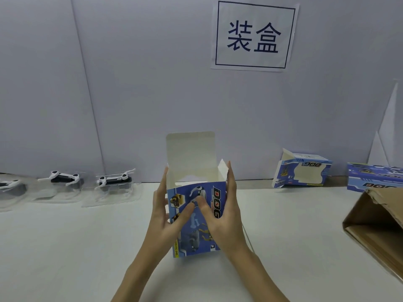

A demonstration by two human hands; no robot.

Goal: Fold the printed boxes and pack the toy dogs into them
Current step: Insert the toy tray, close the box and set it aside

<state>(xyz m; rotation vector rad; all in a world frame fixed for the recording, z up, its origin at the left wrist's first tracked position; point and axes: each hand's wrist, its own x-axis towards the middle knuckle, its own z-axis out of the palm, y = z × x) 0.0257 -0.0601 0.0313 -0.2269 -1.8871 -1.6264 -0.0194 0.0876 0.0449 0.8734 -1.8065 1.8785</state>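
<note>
The blue printed box [197,216] stands upright on the white table [76,247], its top lid flap raised and open. The left hand [166,211] and the right hand [222,214] hold it between them, fingers straight along the sides and thumbs pressed on the front. Toy dogs [114,180] in clear trays stand at the far left, and two more printed boxes [302,172] lie at the far right.
</note>
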